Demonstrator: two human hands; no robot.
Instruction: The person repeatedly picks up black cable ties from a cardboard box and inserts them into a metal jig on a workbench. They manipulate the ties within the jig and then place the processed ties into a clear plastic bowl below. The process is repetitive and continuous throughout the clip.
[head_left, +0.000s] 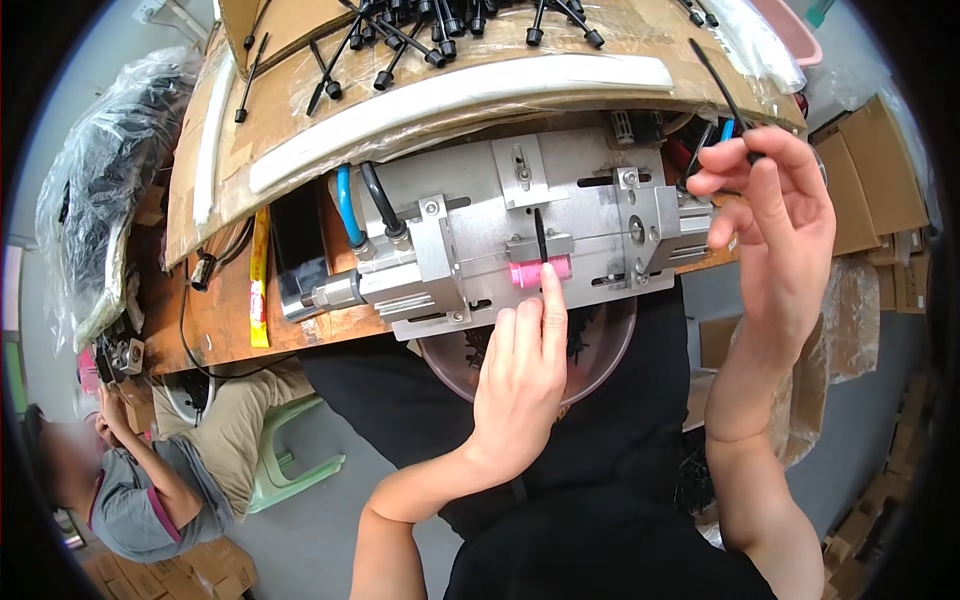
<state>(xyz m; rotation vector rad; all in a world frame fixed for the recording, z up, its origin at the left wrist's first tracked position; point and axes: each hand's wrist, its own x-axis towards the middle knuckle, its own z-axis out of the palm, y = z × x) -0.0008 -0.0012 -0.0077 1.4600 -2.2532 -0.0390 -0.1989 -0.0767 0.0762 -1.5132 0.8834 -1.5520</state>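
Note:
My left hand (523, 372) reaches to a metal fixture (590, 220), index finger stretched out and the other fingers loosely bent. Its index fingertip touches the near end of a thin black stem (541, 232), which lies across a bright pink block (524, 274) at the fixture's front middle. Raised at the right, my right hand (785, 205) pinches another slim black stem (716, 72) between thumb and fingers. That stem points up and to the left; its lower end is partly hidden by the fingers.
Several black stems with knobbed ends (437, 58) lie on a cardboard-covered shelf (290, 130) behind the fixture. Blue and black hoses (347, 205) run to its left side. A bowl (610, 365) of black parts sits below. At far left a person sits near a green stool (290, 470).

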